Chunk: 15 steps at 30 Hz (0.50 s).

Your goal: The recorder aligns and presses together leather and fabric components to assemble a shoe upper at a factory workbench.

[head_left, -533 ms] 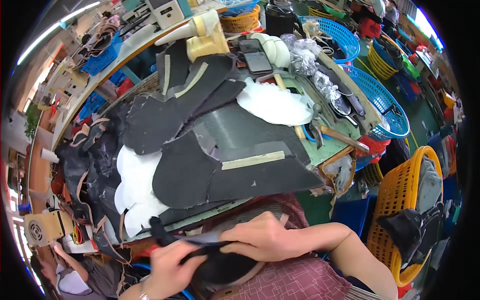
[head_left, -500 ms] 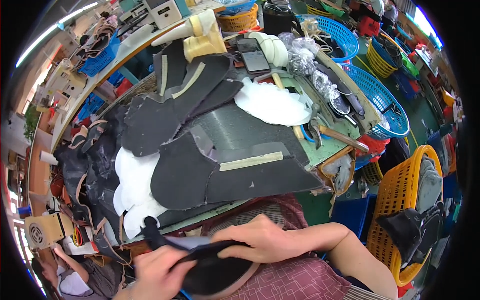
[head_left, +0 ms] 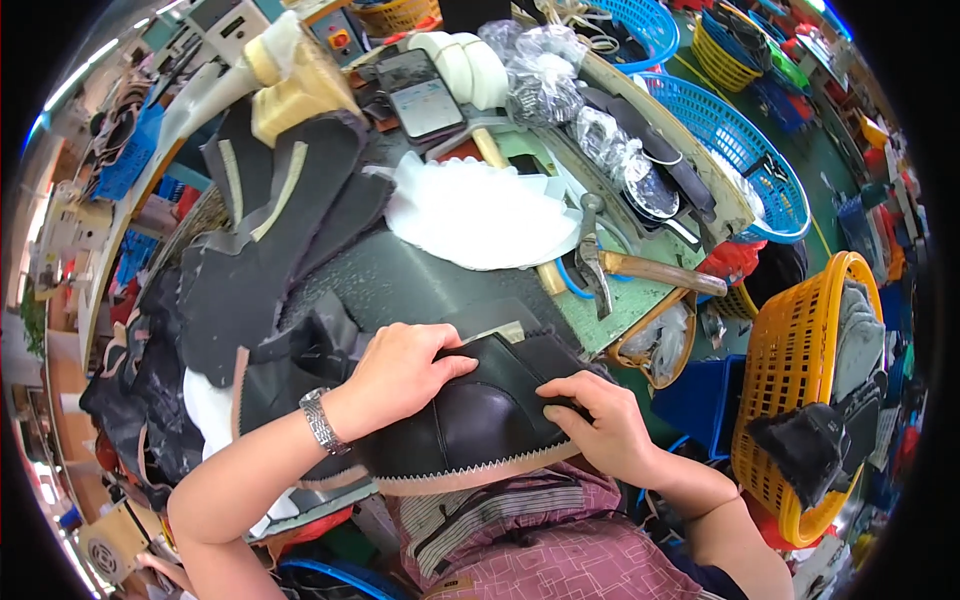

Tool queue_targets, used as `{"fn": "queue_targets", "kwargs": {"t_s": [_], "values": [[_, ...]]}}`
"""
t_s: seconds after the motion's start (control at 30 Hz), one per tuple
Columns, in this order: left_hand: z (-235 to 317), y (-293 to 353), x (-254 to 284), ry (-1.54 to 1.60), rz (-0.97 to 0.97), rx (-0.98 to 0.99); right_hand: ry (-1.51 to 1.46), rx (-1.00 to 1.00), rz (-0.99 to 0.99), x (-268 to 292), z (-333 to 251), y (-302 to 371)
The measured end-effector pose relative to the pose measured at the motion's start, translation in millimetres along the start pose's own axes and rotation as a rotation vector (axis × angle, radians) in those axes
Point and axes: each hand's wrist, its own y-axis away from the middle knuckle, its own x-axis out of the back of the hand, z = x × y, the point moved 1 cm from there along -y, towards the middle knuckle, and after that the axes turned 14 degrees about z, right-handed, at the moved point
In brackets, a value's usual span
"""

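Note:
A black leather boot upper (head_left: 487, 415) with a tan, zigzag-cut lower edge lies across the bench's near side, its smooth face toward me. My left hand (head_left: 405, 372), below a metal watch, grips its upper left part, with the thumb on the leather. At the upper's right side my right hand (head_left: 597, 415) pinches the edge between thumb and curled fingers. Another part of black leather (head_left: 290, 385) with a tan edge spreads left of my left wrist. Dark fuzzy lining shows behind the upper. Beyond it sits a stack of white scalloped pieces (head_left: 475, 212).
Black boot pieces (head_left: 235, 295) cover the bench's left. Pincers (head_left: 592, 255) and a wooden-handled hammer (head_left: 665, 272) lie at right. A phone (head_left: 425, 108) rests at the back. Blue baskets (head_left: 735, 150) and a yellow basket (head_left: 795, 370) flank the bench's right.
Both hands have moved up from my lap onto the bench, bringing the upper with them. Its outer face now shows, and it covers the near black pieces. The view has shifted.

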Motion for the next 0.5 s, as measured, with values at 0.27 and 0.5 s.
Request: {"fn": "queue_targets", "kwargs": {"t_s": [0.27, 0.5], "values": [[-9, -27, -4, 0.080, -0.111, 0.073, -0.021, -0.046, 0.045, 2, 20, -18], [-14, -39, -10, 0.061, -0.115, -0.313, -0.005, -0.113, 0.020, 0, 29, -20]]}}
